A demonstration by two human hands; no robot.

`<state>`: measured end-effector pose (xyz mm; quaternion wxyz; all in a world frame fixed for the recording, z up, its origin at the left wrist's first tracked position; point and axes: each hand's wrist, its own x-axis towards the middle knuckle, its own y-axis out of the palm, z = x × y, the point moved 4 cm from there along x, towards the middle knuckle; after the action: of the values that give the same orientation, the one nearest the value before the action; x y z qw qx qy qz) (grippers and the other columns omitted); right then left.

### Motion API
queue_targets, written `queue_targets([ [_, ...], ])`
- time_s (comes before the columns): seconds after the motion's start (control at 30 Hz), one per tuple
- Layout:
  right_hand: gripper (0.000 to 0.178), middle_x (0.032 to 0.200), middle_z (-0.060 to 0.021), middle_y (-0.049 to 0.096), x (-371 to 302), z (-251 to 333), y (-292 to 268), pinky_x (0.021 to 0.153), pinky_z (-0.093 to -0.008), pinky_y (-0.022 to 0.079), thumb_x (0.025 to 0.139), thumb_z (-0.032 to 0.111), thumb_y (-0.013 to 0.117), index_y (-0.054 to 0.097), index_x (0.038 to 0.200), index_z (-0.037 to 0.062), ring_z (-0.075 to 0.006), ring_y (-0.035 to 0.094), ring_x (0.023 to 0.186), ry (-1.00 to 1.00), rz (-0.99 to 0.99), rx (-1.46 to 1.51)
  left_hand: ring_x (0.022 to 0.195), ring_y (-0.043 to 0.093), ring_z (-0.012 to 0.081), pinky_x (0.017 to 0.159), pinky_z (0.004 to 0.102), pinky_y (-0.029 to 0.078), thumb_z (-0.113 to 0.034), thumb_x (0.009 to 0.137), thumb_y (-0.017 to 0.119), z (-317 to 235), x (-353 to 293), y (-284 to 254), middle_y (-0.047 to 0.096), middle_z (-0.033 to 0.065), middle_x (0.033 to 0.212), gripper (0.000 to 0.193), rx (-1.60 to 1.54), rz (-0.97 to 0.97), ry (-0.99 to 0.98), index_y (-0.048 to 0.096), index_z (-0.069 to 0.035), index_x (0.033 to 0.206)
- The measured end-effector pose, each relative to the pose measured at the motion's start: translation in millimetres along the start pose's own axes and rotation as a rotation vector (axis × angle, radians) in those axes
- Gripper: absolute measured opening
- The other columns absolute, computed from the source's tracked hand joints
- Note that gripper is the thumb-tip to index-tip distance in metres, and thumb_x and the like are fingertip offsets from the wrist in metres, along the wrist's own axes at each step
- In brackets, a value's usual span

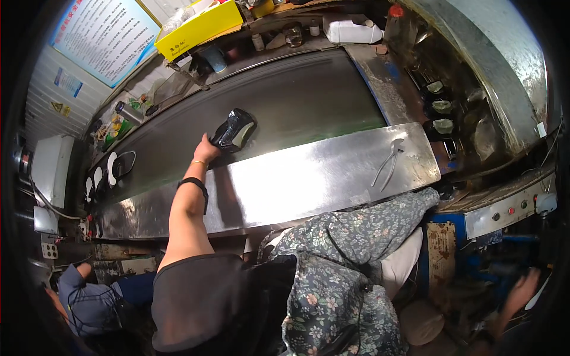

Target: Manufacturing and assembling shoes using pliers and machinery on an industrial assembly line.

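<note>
My left hand [206, 149] is closed on the near end of a glossy black shoe [235, 128], which has a pale greenish patch on its side. The shoe is over the wide dark belt [303, 89], just beyond the shiny metal ledge [285, 184]. Whether it touches the belt, I cannot tell. Far from it, at the lower right, my right hand [522, 291] is smeared by motion beside the machine. Its fingers do not show clearly. A pair of metal pliers [389, 161] lies on the ledge's right part.
Several white sole-shaped pieces [111, 168] rest at the belt's left end. More dark shoes [442, 107] with greenish patches stand at right. A yellow box [199, 29] sits on the back shelf. Red buttons [512, 210] show on a panel; another person [95, 299] is at lower left.
</note>
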<state>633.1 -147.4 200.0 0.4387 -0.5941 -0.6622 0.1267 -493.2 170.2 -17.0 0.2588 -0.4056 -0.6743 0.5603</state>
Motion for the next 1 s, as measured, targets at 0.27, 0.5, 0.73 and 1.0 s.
queue_targets([
  [0.27,0.028,0.130,-0.0217,0.056,-87,381,-64,0.105,-0.0393,0.039,0.093,0.009,0.057,0.061,0.119,-0.0023,-0.0345,0.054,0.120,0.197,0.353,0.979,0.097,0.065,0.0369,0.085,0.0405,0.051,-0.025,0.065,0.074,10,-14,7,0.069,0.0199,0.096,0.044,0.001,-0.027,0.071,0.065,-0.002,0.101],
  [0.5,0.021,0.108,-0.0160,0.070,71,472,-157,0.090,-0.0327,0.049,0.090,0.004,0.060,0.067,0.109,-0.0026,-0.0227,0.066,0.103,0.127,0.099,1.631,0.084,0.065,0.0228,0.071,0.0348,0.054,-0.029,0.075,0.071,-129,-119,-1,0.067,0.0124,0.099,0.056,-1.230,0.770,0.269,0.057,0.006,0.116],
  [0.73,0.042,0.120,-0.0129,0.064,115,428,-296,0.095,-0.0316,0.047,0.093,0.016,0.061,0.054,0.130,-0.0008,-0.0230,0.063,0.108,0.255,-0.268,1.828,0.111,0.061,0.0291,0.095,0.0469,0.050,-0.061,0.093,0.039,-284,-344,20,0.056,0.0206,0.129,0.076,-1.505,2.819,0.042,0.041,-0.003,0.141],
  [1.0,0.045,0.106,-0.0218,0.066,44,423,-276,0.080,-0.0369,0.053,0.078,0.019,0.077,0.063,0.116,-0.0001,-0.0329,0.067,0.097,0.112,0.224,1.380,0.083,0.064,0.0140,0.074,0.0269,0.052,-0.042,0.099,0.048,-413,-391,37,0.067,0.0089,0.094,0.046,-1.079,1.726,0.489,0.065,0.000,0.104],
])
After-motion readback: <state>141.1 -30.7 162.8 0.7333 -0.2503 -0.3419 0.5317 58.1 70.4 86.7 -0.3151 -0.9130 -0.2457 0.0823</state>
